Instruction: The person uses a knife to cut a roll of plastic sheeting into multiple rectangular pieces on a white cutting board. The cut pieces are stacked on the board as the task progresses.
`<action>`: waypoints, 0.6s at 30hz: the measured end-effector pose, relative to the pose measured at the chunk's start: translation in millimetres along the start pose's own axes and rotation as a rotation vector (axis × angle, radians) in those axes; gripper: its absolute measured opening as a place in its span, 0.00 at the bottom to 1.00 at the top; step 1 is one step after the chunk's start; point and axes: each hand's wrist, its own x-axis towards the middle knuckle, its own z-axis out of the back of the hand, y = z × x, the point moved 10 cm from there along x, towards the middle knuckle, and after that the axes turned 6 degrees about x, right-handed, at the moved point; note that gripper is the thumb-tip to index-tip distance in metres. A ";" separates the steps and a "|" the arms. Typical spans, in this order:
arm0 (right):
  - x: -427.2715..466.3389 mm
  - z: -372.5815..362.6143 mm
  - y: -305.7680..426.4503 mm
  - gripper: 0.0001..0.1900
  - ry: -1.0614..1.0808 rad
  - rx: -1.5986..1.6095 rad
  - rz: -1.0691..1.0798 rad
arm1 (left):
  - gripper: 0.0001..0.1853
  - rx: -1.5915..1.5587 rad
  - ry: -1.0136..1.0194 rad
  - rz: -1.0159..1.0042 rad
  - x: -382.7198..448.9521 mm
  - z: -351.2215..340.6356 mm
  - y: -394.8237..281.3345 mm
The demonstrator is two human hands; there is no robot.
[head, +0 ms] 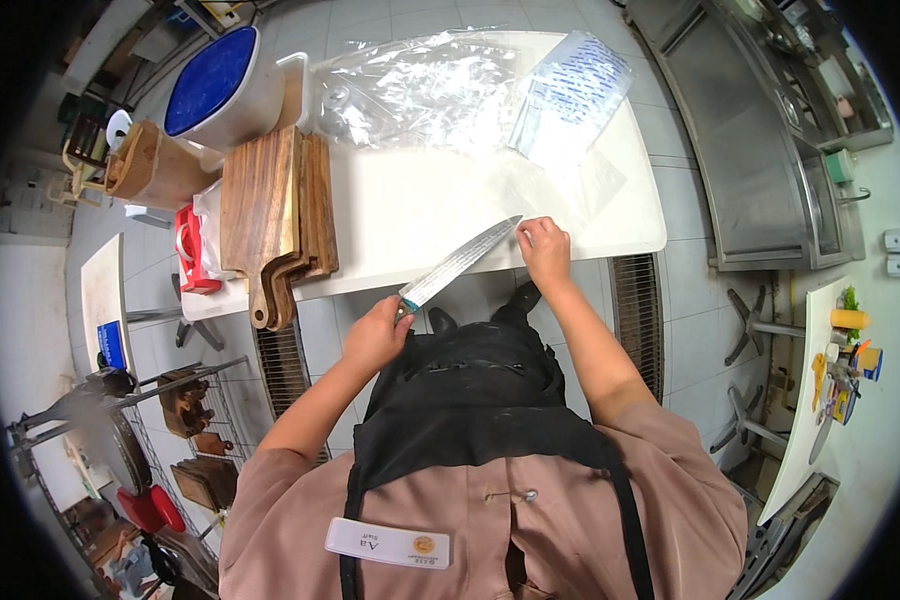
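Observation:
A long kitchen knife (461, 261) points up and to the right over the front edge of the white table (390, 202). My left hand (377, 335) is closed around its green handle. Beside the knife's tip is my right hand (546, 251), with thumb and fingertips drawn together. Whether those fingers touch the tip or pinch something small, I cannot tell. Clear plastic sheeting (435, 97) lies crumpled along the table's far side. To its right is a clear plastic packet with blue print (577, 90).
Wooden paddle boards (262, 202) are stacked at the table's left, handles overhanging the front edge. Behind them stands a white tub with a blue lid (214, 82), near a brown-lined container (161, 169). A red box (193, 251) sits left of the boards. Steel cabinets (750, 150) stand at right.

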 end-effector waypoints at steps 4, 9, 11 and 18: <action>-15.5 -7.1 15.7 0.07 0.044 -0.029 0.076 | 0.21 -0.001 0.008 -0.001 21.6 -21.4 -8.1; -35.5 -16.3 16.8 0.08 0.088 0.051 0.095 | 0.19 -0.036 -0.075 -0.082 64.1 -51.7 -34.7; -42.9 -16.2 10.9 0.08 0.103 0.020 0.071 | 0.19 -0.007 -0.127 -0.128 78.6 -58.7 -43.8; -27.8 -9.5 -29.5 0.21 0.041 -0.098 -0.126 | 0.19 0.099 -0.242 -0.090 95.7 -63.2 -40.4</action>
